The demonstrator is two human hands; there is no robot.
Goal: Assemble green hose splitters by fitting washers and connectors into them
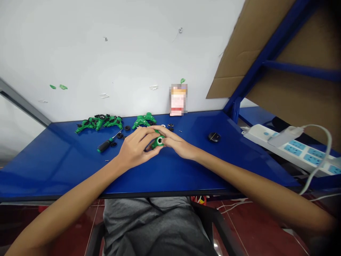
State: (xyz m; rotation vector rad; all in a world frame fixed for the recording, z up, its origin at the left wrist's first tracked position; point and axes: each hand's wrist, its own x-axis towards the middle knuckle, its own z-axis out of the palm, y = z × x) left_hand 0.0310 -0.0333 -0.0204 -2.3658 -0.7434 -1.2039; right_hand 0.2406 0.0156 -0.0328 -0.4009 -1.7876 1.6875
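Both my hands meet over the middle of the blue table point(186, 170). My left hand point(135, 147) and my right hand point(177, 144) are closed around a small green plastic fitting point(158, 141) with a white ring in its open end. The fingers hide most of the fitting. A screwdriver with a green and black handle point(106, 144) lies just left of my left hand. Small black parts point(119, 135) lie beside it.
Several green fittings point(99, 122) and another green one point(145, 120) lie along the back of the table by the white wall. A black round part point(214, 137) sits to the right. A white power strip point(293, 147) with a cable lies at far right under a blue shelf frame point(269, 49).
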